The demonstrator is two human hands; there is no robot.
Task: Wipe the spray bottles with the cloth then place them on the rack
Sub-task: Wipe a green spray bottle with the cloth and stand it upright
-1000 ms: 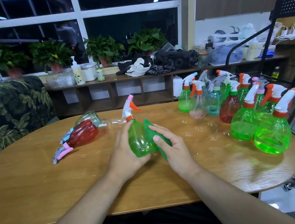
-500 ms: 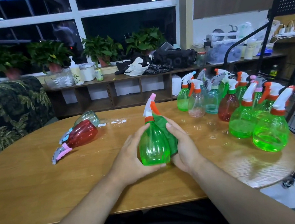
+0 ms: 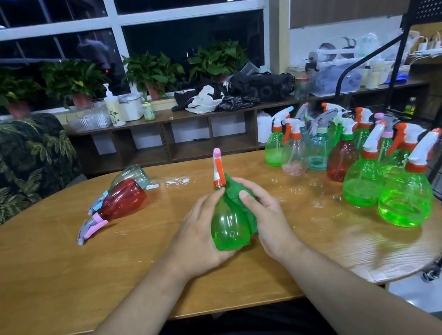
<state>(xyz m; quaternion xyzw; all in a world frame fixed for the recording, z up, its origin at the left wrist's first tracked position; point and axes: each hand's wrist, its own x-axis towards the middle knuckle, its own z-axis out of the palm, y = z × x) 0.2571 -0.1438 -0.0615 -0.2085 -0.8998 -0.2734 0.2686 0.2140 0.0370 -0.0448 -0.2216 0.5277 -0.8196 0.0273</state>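
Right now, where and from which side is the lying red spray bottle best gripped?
Probably the narrow neck by the pink collar of the red spray bottle, from above on the near side: it lies on its side, nozzle toward the left, and a clear bottle lies close behind it.

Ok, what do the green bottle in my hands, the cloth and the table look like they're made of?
Green bottle: probably thin plastic, glossy and translucent, with light showing through. Cloth: soft matte fabric, perhaps microfibre; it bunches in folds. Table: wood or wood-look veneer, with visible grain and a slight sheen.
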